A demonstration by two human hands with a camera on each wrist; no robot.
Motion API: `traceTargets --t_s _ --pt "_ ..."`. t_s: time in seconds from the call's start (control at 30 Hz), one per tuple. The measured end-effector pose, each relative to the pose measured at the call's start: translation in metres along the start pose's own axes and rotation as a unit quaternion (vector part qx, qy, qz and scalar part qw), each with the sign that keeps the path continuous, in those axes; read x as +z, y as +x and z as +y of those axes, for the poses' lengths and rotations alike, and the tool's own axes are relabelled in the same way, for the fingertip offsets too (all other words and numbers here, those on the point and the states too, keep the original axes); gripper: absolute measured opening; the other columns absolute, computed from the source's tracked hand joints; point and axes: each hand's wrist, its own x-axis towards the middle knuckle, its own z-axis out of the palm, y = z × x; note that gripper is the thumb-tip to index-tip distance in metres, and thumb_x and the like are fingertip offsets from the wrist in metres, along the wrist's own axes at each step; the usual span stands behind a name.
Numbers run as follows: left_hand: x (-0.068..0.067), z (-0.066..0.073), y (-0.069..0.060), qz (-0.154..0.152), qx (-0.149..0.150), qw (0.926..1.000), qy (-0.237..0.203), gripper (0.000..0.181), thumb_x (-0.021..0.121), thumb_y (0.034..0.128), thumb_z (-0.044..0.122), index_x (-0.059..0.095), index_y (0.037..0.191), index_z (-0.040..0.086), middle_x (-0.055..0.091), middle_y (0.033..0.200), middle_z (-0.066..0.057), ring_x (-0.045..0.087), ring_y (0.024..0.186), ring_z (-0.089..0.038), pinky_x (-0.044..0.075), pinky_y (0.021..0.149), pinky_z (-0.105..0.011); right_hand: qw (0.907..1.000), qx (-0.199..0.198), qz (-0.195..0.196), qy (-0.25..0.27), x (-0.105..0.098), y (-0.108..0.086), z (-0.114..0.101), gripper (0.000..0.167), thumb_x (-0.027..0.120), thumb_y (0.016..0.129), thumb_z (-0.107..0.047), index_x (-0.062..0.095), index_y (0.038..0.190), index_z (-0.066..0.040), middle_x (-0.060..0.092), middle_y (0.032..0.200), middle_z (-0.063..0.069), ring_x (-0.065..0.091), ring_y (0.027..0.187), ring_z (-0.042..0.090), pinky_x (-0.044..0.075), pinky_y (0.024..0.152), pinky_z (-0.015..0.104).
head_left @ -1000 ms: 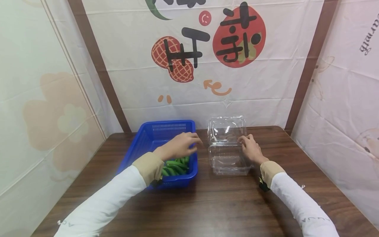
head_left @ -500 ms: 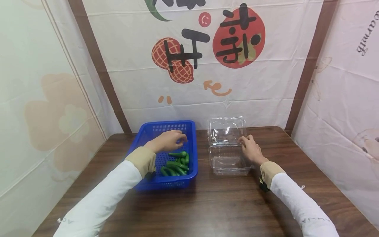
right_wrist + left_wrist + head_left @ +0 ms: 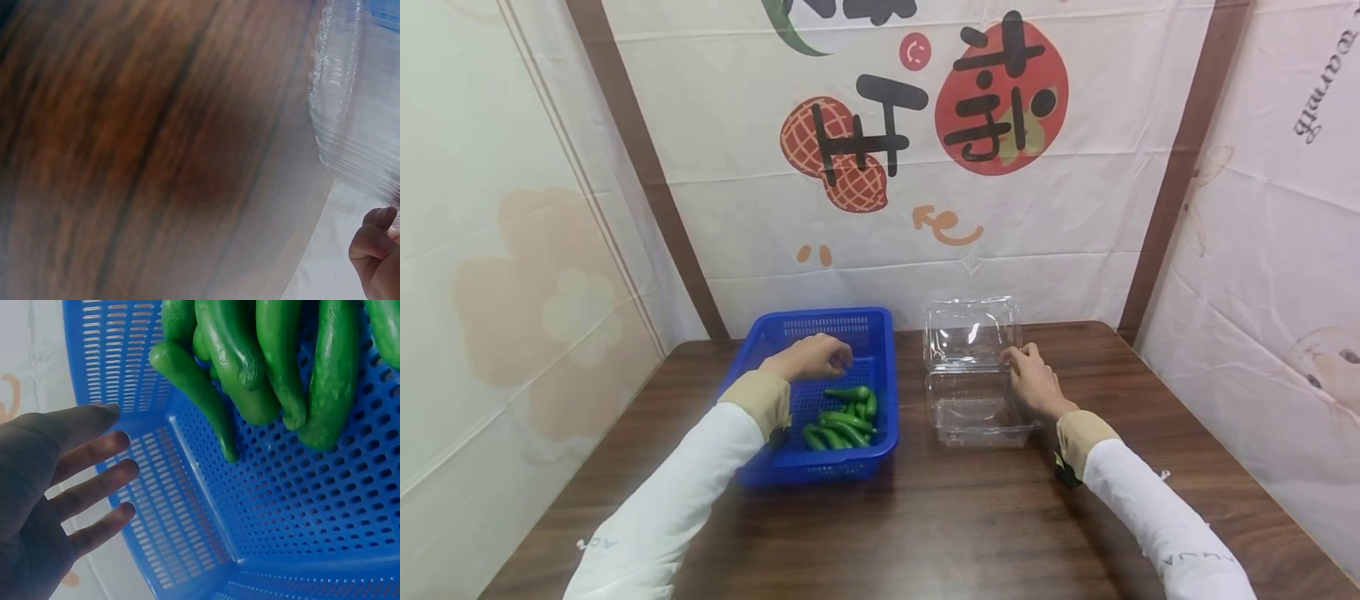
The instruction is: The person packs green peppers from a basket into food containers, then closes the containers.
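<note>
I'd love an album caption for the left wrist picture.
A left hand, holding nothing, hovers over a blue perforated basket that holds green peppers.

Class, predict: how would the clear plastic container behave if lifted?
The clear plastic container probably feels light and flexes, its walls looking thin and see-through. Its lid, standing open, might swing.

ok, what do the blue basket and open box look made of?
Blue basket: likely molded plastic, satin finish; regular slots and holes, soft sheen.
Open box: probably thin clear plastic, glossy; see-through walls, sharp highlights. Exact polymers: can't tell.
</note>
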Motion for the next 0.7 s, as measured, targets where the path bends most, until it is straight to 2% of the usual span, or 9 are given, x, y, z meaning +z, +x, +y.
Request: traceTargets --t_s 0.1,0.27,0.37,0.5,0.6,0.7 --pt "0.004 -0.003 0.008 -0.017 0.002 0.9999 0.003 0.018 0.072 0.0889 0.009 0.072 0.107 0.006 0.071 0.102 -0.010 0.066 0.094 -0.023 0.053 0.086 -0.041 1.0000 0.006 -0.003 0.000 0.001 -0.001 0.000 0.022 0.052 0.096 -0.005 0.062 0.114 -0.012 0.046 0.110 0.015 0.056 0.070 0.033 0.047 0.060 0.050" --pt "0.006 -0.001 0.018 -0.038 -0.025 0.9990 0.008 0.023 0.077 0.0850 0.010 0.072 0.108 0.006 0.071 0.098 -0.008 0.065 0.092 -0.023 0.053 0.084 -0.041 0.9999 0.010 -0.006 -0.002 0.004 -0.002 -0.001 0.023 0.052 0.096 -0.005 0.063 0.114 -0.012 0.047 0.111 0.015 0.055 0.068 0.032 0.047 0.059 0.048" --pt "0.009 0.003 0.022 -0.059 -0.031 0.9978 -0.002 0.029 0.079 0.0828 0.009 0.071 0.110 0.004 0.070 0.103 -0.012 0.064 0.097 -0.026 0.052 0.087 -0.042 0.9999 0.011 -0.004 -0.004 0.004 -0.001 -0.001 0.023 0.052 0.095 -0.005 0.063 0.114 -0.013 0.047 0.110 0.014 0.054 0.067 0.030 0.046 0.057 0.046" --pt "0.015 0.007 0.027 -0.088 -0.044 0.9950 -0.019 0.035 0.081 0.0823 0.016 0.071 0.114 0.006 0.067 0.114 -0.012 0.061 0.108 -0.029 0.049 0.094 -0.044 0.9999 0.006 0.004 -0.010 0.004 0.000 0.001 0.022 0.053 0.095 -0.005 0.063 0.113 -0.014 0.047 0.108 0.013 0.055 0.068 0.030 0.046 0.057 0.045" --pt "0.019 0.008 0.030 -0.095 -0.059 0.9934 -0.022 0.035 0.081 0.0828 0.022 0.071 0.114 0.009 0.065 0.119 -0.009 0.059 0.114 -0.029 0.047 0.097 -0.046 0.9999 0.002 0.009 -0.012 0.003 0.002 0.002 0.023 0.054 0.094 -0.004 0.063 0.113 -0.014 0.047 0.108 0.013 0.055 0.070 0.031 0.046 0.057 0.046" --pt "0.020 0.009 0.034 -0.099 -0.067 0.9926 -0.020 0.033 0.081 0.0824 0.022 0.072 0.112 0.011 0.066 0.114 -0.007 0.060 0.109 -0.027 0.048 0.094 -0.046 0.9999 0.003 0.009 -0.013 0.002 0.004 0.003 0.023 0.054 0.094 -0.004 0.063 0.113 -0.014 0.047 0.108 0.013 0.056 0.070 0.031 0.047 0.058 0.047"
